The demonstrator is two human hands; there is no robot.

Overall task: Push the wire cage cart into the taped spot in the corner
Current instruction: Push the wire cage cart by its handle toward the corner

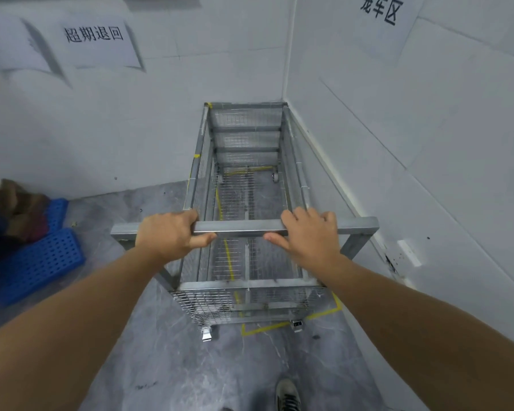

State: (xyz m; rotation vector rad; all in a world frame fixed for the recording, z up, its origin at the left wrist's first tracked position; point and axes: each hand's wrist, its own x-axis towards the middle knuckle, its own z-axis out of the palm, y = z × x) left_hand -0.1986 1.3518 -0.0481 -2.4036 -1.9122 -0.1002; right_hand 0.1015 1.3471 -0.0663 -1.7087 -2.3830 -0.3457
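The wire cage cart is a tall grey steel frame with mesh walls and small castors, standing in the room's corner with its far end against the back wall. My left hand and my right hand both grip its horizontal handle bar, fingers over the top and thumbs under. Yellow floor tape marks a rectangle; its near edge shows just below the cart's front castors, and another tape line is visible through the mesh floor.
White walls close in at the back and right, each carrying a paper sign. Blue perforated plastic pallets with brown cardboard on them lie at the left. Grey marbled floor lies in front; my shoe shows at the bottom.
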